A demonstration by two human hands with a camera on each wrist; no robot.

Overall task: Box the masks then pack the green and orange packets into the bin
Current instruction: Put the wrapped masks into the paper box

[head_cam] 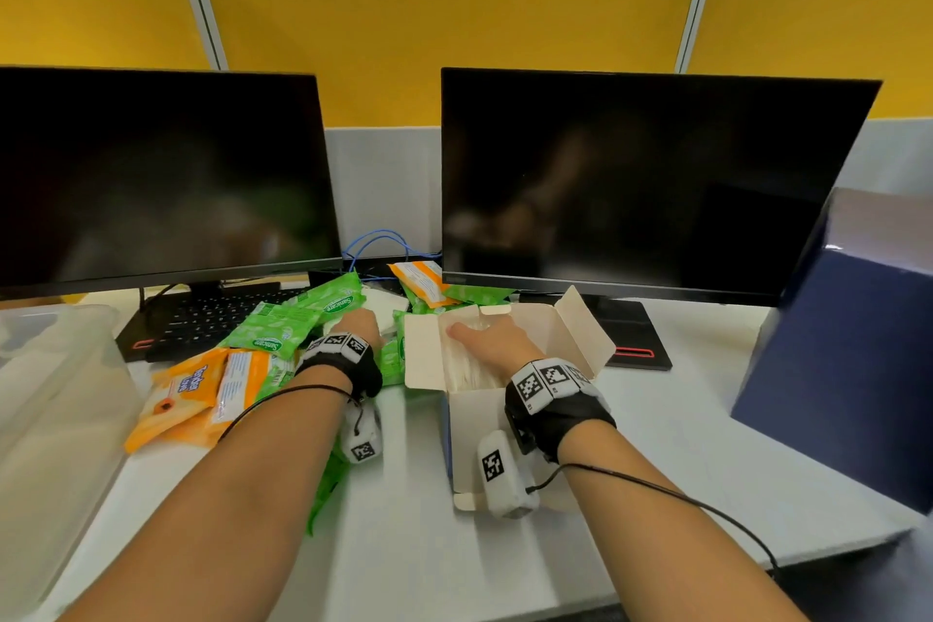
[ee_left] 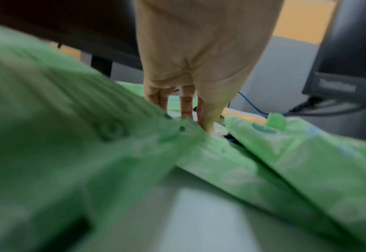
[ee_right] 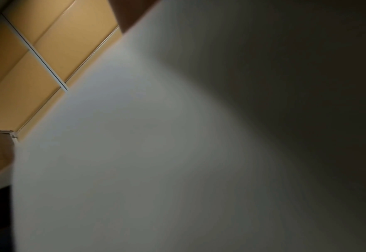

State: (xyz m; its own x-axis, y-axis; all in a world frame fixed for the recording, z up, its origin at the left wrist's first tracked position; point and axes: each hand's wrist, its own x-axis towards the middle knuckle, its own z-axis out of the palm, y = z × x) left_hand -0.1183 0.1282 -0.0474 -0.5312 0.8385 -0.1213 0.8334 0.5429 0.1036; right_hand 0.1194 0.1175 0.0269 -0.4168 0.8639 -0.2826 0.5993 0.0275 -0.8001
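An open cardboard box (head_cam: 575,338) stands on the desk with white masks (head_cam: 467,366) stacked inside. My right hand (head_cam: 487,338) lies flat on that stack, thumb out to the left. Its wrist view shows only the box's pale wall (ee_right: 156,153). My left hand (head_cam: 361,321) reaches into the pile of green packets (head_cam: 330,301), its straight fingers (ee_left: 186,105) touching a loose white mask (ee_left: 218,129) between the packets (ee_left: 296,153). More white masks (head_cam: 391,306) lie just beyond it. Orange packets (head_cam: 202,394) lie at the left, and another orange packet (head_cam: 421,280) sits at the back.
A clear plastic bin (head_cam: 60,369) stands at the left edge of the desk. Two dark monitors (head_cam: 631,187) and a keyboard (head_cam: 202,318) fill the back. A dark blue box (head_cam: 848,369) stands on the right. Blue cables (head_cam: 376,242) hang between the monitors.
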